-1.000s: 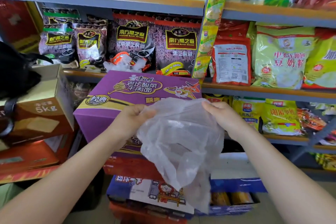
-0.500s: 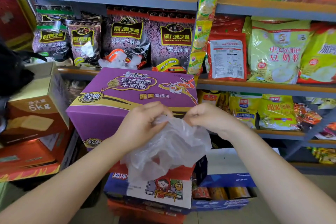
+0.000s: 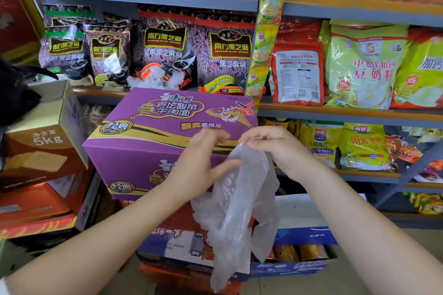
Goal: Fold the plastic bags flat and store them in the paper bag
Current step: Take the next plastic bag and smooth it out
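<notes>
So half a second before, the bag (image 3: 236, 211) was scrunched up between both hands at mid-frame, and now it hung long and loose again, dangling from the centre down toward the bottom edge. The right hand (image 3: 275, 148) pinched the bag's top edge with curled fingers, just right of centre. The left hand (image 3: 203, 163) had let go of the bunch and sat beside the upper part of the bag with fingers loosely spread, thumb touching the plastic, not really gripping anything as far as I could tell. My read: that was a shake-out to find an edge, so the actual flat fold hadn't started and this bag was nowhere near stored. As for containers, no paper bag was anywhere in view, so I couldn't say where it sat or what was in it. The purple box (image 3: 167, 132) behind the hands was closed. At the bottom, a blue box (image 3: 304, 237) was open at the side with some orange packs showing inside. A brown box (image 3: 40, 148) at the left was also shut. More crumpled clear plastic (image 3: 153, 80) lay on the shelf (image 3: 335, 112) above the purple box, probably more bags waiting.
</notes>
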